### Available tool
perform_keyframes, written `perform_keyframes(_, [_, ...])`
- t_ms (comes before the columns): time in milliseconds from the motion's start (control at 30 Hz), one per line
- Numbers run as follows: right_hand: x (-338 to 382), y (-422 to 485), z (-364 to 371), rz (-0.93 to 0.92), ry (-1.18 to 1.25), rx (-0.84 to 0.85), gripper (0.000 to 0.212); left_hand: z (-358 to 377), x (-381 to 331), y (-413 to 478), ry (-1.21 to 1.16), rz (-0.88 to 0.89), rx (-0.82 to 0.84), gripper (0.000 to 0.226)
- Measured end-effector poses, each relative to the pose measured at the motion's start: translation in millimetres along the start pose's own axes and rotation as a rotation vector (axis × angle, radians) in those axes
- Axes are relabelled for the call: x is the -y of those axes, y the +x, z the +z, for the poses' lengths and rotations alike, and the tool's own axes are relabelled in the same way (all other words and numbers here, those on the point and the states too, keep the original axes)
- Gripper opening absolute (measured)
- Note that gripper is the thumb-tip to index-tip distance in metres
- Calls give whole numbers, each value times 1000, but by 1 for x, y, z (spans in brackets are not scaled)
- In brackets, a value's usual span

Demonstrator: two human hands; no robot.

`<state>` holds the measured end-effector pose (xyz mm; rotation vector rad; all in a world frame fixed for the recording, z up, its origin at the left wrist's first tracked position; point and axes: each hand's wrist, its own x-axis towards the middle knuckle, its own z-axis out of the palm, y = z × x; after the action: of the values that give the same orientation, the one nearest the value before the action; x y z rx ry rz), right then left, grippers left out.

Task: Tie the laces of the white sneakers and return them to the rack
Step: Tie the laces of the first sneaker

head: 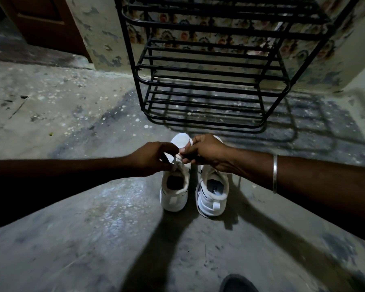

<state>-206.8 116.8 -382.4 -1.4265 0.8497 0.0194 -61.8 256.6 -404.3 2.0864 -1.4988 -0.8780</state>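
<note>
Head view showed the left hand (154, 158) and right hand (204, 153) pinching the left sneaker's laces (178, 158) before the rack (204, 89); tying seemingly underway, cinching next.

White sneakers (174, 186) with black trim; white laces (177, 158). Black metal rack (204, 66). Grey mottled floor (72, 239). Silver bangle (274, 173). Brown door (44, 22). Floral-patterned wall (219, 39).
</note>
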Motion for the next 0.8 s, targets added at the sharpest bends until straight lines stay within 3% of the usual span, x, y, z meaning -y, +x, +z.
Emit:
perform_keyframes(167, [1, -3, 3, 11, -20, 37, 19, 11, -7, 5, -166, -114, 46, 25])
perform_keyframes(300, [-3, -5, 5, 4, -7, 59, 21, 9, -5, 8, 62, -116, -50, 36])
perform_keyframes(433, [-3, -4, 3, 3, -6, 55, 18, 3, -4, 9, 260, -23, -100, 10])
perform_keyframes(600, [-5, 0, -1, -10, -69, 19, 5, -2, 0, 5, 381, 11, -88, 19])
perform_keyframes(733, [-7, 3, -4, -36, -130, -27, 11, -20, -7, 2, 261, 20, -57, 23])
perform_keyframes(800, [-8, 5, -7, -56, -167, -48, 12, -38, -10, 0, 185, -2, 52, 20])
